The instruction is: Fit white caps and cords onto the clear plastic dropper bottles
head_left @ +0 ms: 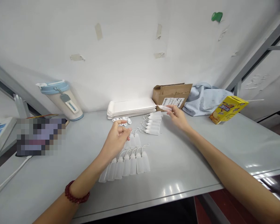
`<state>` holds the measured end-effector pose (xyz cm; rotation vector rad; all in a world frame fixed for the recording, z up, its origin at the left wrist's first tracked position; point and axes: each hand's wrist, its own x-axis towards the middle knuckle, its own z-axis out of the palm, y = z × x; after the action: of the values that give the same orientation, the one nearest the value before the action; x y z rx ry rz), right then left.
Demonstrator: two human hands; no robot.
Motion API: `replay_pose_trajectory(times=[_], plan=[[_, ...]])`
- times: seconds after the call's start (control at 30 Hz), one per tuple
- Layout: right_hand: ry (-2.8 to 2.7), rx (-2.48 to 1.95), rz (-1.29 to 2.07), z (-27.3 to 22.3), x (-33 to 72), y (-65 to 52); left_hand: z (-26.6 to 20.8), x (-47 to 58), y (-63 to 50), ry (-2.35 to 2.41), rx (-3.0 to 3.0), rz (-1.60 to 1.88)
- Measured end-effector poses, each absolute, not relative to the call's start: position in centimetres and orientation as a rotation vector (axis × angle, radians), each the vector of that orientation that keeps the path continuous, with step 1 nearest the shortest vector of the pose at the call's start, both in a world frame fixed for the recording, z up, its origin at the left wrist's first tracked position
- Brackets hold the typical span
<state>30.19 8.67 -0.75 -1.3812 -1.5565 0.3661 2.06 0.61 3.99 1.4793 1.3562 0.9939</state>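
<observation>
My right hand (pixel 178 117) pinches a small clear squeeze bottle (pixel 165 108) by its body, just in front of the cardboard box. Its narrow tip points left. My left hand (pixel 116 137) hovers over the table with index finger and thumb apart and the other fingers curled; nothing shows in it. Beyond its fingertips lies a pile of small white caps (pixel 128 120). Just under and right of that hand is a short group of bottles (pixel 136 141), partly hidden by it. A longer row of bottles (pixel 126 168) lies nearer me, and a stack of bottles (pixel 153 127) lies below my right hand, thin tubes leftward.
White envelopes (pixel 132 107) are stacked against the wall beside a cardboard box (pixel 175 95). Pale blue cloth (pixel 204 98) and a yellow drink carton (pixel 227 109) with a straw stand right. A blue-lidded tumbler (pixel 65 101) and a blurred phone-like object (pixel 40 137) with a cable are left.
</observation>
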Motion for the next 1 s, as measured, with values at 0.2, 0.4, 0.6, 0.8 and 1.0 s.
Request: replay_pose_trajectory(times=[0.2, 0.4, 0.6, 0.8, 1.0], plan=[[-1.575, -1.372, 0.44, -2.4, 29.8, 10.0, 4.4, 1.9, 0.5, 1.323, 1.32, 0.929], [-1.622, -1.319, 0.496, -2.1, 29.6, 9.9, 5.1, 2.0, 0.0, 1.285, 1.204, 0.934], [-1.62, -1.301, 0.575, -2.2, 29.4, 10.1, 4.5, 1.8, 0.8, 1.267, 1.093, 0.925], [-1.56, -1.355, 0.636, -2.1, 29.9, 10.4, 4.1, 1.1, 1.5, 1.192, 1.03, 1.05], [-1.461, -1.471, 0.61, -1.9, 30.0, 10.2, 4.5, 0.7, 1.7, 1.169, 1.022, 1.146]])
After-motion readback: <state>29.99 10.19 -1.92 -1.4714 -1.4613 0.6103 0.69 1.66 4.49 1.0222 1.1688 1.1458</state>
